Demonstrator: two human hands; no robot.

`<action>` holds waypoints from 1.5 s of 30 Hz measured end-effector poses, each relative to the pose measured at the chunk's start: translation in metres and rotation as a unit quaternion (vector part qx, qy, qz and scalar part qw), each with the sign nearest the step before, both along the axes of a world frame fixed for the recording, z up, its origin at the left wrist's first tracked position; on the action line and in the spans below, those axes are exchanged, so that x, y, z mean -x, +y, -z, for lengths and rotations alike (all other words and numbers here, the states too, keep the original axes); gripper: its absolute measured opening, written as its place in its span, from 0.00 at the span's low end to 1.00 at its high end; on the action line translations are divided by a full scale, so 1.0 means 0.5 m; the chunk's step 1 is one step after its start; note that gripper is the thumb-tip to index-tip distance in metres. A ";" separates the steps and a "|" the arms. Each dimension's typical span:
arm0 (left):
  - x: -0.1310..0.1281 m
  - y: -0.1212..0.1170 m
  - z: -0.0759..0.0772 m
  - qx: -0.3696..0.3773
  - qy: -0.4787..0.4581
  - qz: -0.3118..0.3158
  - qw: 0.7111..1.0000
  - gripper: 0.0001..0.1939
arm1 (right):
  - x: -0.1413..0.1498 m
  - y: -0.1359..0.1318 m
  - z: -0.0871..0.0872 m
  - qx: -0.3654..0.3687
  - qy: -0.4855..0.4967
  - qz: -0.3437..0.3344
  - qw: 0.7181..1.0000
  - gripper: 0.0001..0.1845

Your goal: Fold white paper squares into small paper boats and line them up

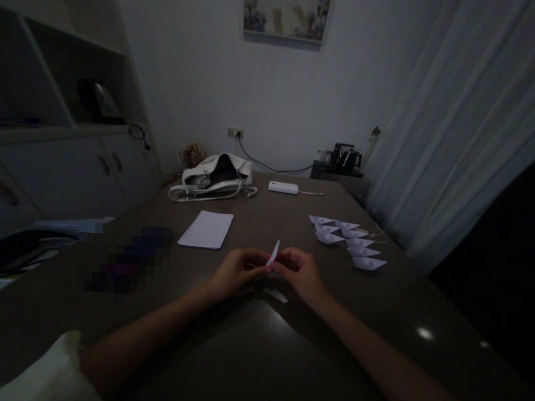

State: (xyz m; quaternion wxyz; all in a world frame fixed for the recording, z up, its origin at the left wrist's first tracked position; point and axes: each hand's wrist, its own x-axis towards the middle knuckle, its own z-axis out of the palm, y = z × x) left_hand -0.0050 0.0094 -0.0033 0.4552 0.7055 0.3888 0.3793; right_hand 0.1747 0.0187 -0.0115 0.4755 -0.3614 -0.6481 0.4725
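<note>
Between my two hands a small piece of folded white paper [273, 252] is held up on edge, just above the table. My left hand [240, 271] pinches it from the left, thumb in front and fingers behind. From the right, my right hand [300, 272] grips the same paper with thumb and fingers. Its exact folds are too small to make out. To the right lie several folded paper boats [367, 264] in loose rows. A stack of white paper sheets [207, 229] rests on the left, beyond my left hand.
The dark table [256, 358] has a white handbag [218, 176] at its far left. A white power bank [283, 187] with a short cable lies at the far side. A blurred-out dark item [130, 261] is on the left. A curtain [438, 115] hangs to the right.
</note>
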 end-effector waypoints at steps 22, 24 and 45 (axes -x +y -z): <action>-0.007 -0.006 -0.005 -0.004 -0.017 -0.018 1.000 0.16 | 0.000 -0.004 -0.005 -0.055 -0.056 0.023 0.997 0.10; -0.009 -0.008 -0.008 -0.001 -0.022 -0.020 1.000 0.16 | -0.001 -0.004 -0.004 -0.062 -0.058 0.019 0.996 0.10; -0.006 -0.016 -0.012 -0.152 0.097 -0.066 0.981 0.12 | -0.008 0.018 0.007 0.063 0.026 -0.007 0.998 0.13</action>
